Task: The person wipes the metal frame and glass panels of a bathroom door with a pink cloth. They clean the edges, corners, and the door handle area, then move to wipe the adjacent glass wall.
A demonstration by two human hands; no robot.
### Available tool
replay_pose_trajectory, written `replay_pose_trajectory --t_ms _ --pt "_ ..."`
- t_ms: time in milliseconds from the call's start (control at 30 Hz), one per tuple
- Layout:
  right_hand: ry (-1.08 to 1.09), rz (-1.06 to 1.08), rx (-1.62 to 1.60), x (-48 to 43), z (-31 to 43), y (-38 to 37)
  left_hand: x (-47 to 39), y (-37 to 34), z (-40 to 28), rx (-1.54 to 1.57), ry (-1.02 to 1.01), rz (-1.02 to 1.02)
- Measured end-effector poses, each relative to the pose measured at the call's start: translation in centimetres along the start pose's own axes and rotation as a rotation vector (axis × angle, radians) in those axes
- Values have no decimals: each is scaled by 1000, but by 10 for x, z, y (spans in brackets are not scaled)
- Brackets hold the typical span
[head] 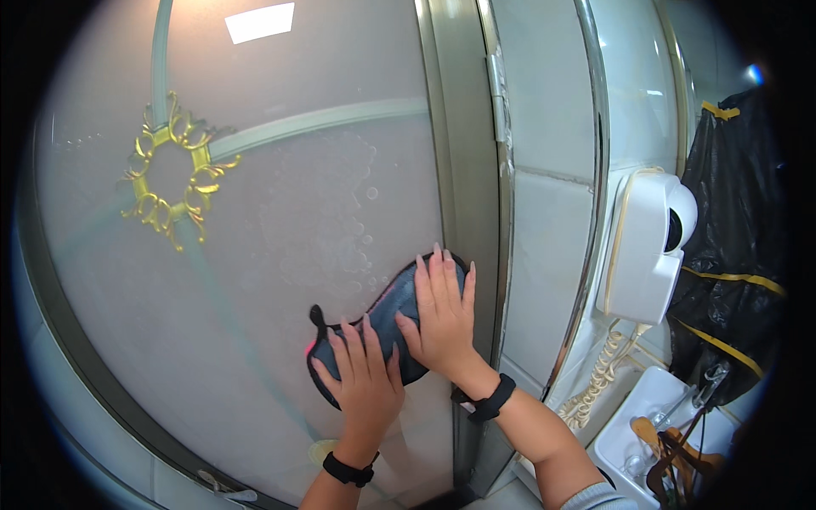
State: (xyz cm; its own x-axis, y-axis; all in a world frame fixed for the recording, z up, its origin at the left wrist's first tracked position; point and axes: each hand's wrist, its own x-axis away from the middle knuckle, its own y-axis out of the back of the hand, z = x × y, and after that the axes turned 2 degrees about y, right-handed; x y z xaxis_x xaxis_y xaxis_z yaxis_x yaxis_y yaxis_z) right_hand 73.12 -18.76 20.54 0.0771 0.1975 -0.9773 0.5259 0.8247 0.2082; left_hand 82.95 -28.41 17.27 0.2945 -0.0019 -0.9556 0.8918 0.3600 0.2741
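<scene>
A dark blue-grey cleaning cloth (396, 310) with black edging and a small loop lies flat against a frosted glass door panel (306, 210). My left hand (368, 376) presses on its lower left part with spread fingers. On its upper right part rests my right hand (444, 312), palm down and fingers extended, near the door's metal frame (468, 191). Neither hand is closed around the cloth. Each wrist wears a black band. Faint ring-shaped marks show on the glass above the cloth. Gold scrollwork (164, 135) joins pale strips at the upper left.
A white wall-mounted hair dryer (644, 255) with a coiled cord hangs on the tiled wall at right. Beside it is black plastic sheeting (727, 217) with yellow tape. Below, a white washbasin (628, 408) has wooden hangers over it. A door handle (233, 494) shows at lower left.
</scene>
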Motion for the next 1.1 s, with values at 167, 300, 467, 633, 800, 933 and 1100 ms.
replay_pose_trajectory --t_ms 167,300,467,633,800,933,1100 --pt "39 -245 63 -75 -50 4 -82 -16 -22 223 1 -61" --pt "30 -379 185 -99 -65 -8 -155 -27 -35 278 -16 -370" --pt "-220 -289 63 35 -37 -27 -64 -30 -38 198 -103 -84" --pt "-229 -239 -31 94 -24 -25 0 -43 -45 107 -174 29" --pt "-244 -321 -74 101 -7 2 -4 -42 -46 111 -180 -14" --pt "-196 -221 -300 114 -6 -2 0 -39 -40 209 -185 -10" --pt "-95 -144 -169 64 -34 -7 -18 -21 -20 695 -257 -178"
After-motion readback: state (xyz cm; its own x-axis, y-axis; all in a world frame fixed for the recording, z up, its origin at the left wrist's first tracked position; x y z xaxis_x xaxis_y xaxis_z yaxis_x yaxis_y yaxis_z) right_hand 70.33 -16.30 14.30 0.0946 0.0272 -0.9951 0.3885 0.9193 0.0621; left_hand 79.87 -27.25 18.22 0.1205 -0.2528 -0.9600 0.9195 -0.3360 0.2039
